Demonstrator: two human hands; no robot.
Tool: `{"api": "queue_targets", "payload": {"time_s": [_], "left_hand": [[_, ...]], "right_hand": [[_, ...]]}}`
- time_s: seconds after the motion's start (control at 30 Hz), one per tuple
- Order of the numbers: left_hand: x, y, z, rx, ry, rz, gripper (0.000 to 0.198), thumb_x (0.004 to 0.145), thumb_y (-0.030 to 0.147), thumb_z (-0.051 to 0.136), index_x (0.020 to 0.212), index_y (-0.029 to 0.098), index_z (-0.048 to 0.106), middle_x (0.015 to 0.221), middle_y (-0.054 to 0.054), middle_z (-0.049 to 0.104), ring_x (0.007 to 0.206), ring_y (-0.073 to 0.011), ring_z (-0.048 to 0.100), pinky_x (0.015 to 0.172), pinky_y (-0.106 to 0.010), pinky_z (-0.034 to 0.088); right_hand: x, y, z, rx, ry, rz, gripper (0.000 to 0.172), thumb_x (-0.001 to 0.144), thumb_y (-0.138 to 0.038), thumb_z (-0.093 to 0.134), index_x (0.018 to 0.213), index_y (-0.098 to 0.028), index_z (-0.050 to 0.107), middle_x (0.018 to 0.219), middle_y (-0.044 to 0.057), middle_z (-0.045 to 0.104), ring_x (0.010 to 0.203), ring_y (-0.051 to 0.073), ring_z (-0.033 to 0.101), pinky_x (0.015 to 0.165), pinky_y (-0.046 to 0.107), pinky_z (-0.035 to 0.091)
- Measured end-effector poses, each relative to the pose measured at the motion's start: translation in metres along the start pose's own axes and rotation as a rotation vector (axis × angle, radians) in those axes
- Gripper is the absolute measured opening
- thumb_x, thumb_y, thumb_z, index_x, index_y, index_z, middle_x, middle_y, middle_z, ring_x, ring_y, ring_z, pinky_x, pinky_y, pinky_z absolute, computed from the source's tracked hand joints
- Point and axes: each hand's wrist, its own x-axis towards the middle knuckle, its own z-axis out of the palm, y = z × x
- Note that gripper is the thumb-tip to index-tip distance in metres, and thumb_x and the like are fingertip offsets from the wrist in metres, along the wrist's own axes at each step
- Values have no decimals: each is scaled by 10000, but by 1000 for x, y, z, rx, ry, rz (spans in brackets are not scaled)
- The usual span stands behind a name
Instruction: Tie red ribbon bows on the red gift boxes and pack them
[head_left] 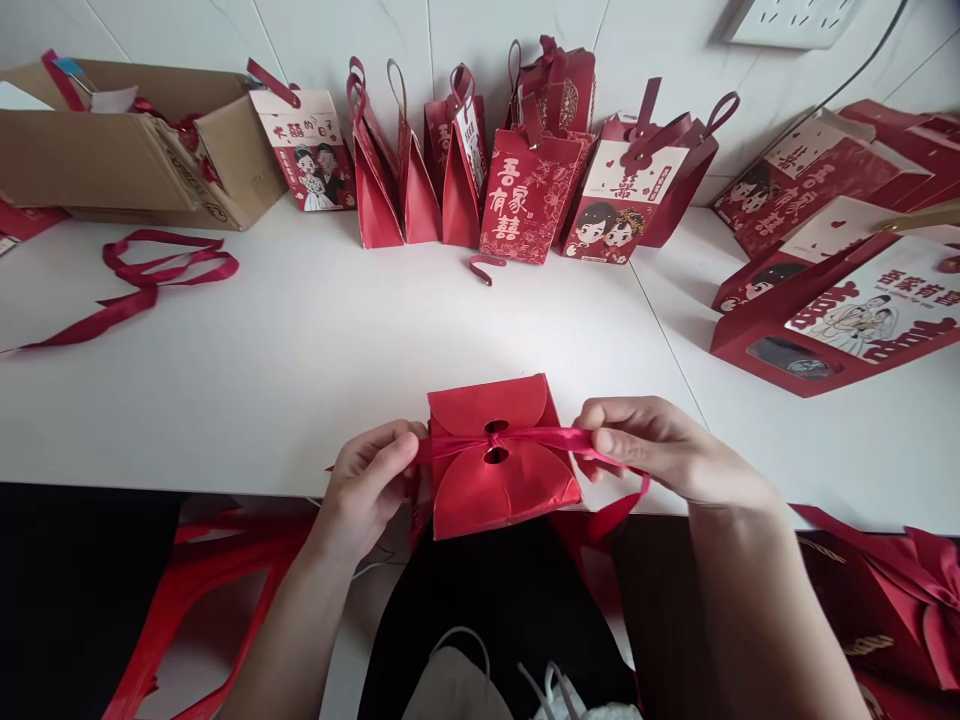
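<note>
A small red gift box (pixel 487 500) lies at the table's near edge, its curved flaps folded together with two dark holes at the middle. A crimson satin ribbon (pixel 551 437) crosses its top and is knotted once between the holes. At the box's left side, my left hand (pixel 375 475) is closed, pinching one ribbon end between thumb and fingers. My right hand (pixel 649 450) pinches the other end just right of the box, and the ribbon between them looks taut. A loose tail of ribbon hangs below my right hand past the table edge.
Several red gift bags (pixel 532 200) stand along the tiled wall. An open cardboard box (pixel 120 160) sits at the back left, with a loose ribbon (pixel 169 270) before it. Larger red boxes (pixel 840 310) are at right. A red stool (pixel 202 600) stands below the table.
</note>
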Motion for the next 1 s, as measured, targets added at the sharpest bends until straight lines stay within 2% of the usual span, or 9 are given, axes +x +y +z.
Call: {"api": "queue_targets", "payload": {"time_s": [0.13,0.23,0.33,0.43,0.53,0.63,0.73,0.87,1.0], "left_hand": [[0,7,3,1,-60,-21,376,741,433,627,524,192,435,564,6,447,487,-110,417,426,-249,349],[1,10,5,47,-69,-54,344,769,444,574,568,197,444,565,3,453,509,-125,435,453,-259,359],[1,15,4,93,-54,-29,335,770,447,559,576,197,448,593,-11,475,557,-143,464,491,-272,393],[-1,25,1,128,-41,18,314,760,418,579,568,189,486,621,-16,490,585,-141,468,492,-257,380],[-3,37,-1,206,-46,51,319,738,412,602,541,185,496,577,-3,471,502,-110,414,450,-242,317],[-8,49,-3,391,-45,97,240,756,432,609,704,199,594,570,16,495,435,-89,359,419,-234,276],[-14,58,-3,685,-42,215,317,770,422,638,1036,251,611,725,3,627,553,-127,514,497,-228,387],[-22,69,1,983,-95,283,265,829,454,566,974,247,644,852,-9,689,710,-170,620,598,-229,459],[-22,76,8,1073,-1,347,277,830,464,557,997,262,645,905,-3,707,754,-183,649,602,-232,471]], "right_hand": [[-8,-21,-1,-58,10,-100,287,858,-436,614,715,-191,662,650,16,571,579,126,499,549,266,431],[-5,-37,8,-82,18,-225,186,846,-371,638,775,-216,710,852,51,660,751,181,613,685,343,514],[3,-47,23,-134,48,-296,170,836,-365,652,801,-220,732,1022,68,689,934,229,652,782,375,535],[12,-46,37,-247,138,-306,212,874,-358,609,824,-183,717,889,60,705,809,184,661,710,298,536],[20,-38,46,-326,284,-332,258,909,-345,551,798,-148,676,749,36,679,662,129,611,615,230,497],[26,-28,53,-329,365,-372,238,913,-321,542,818,-148,675,766,31,690,689,127,622,638,223,492],[28,-22,57,-298,384,-382,205,890,-320,577,847,-158,694,778,27,706,705,141,646,659,241,507],[27,-21,58,-300,358,-407,162,876,-264,580,909,-169,706,906,49,715,792,163,661,734,279,522],[25,-19,57,-372,317,-472,199,886,-174,524,979,-174,700,983,61,687,867,159,644,803,290,505]]}}
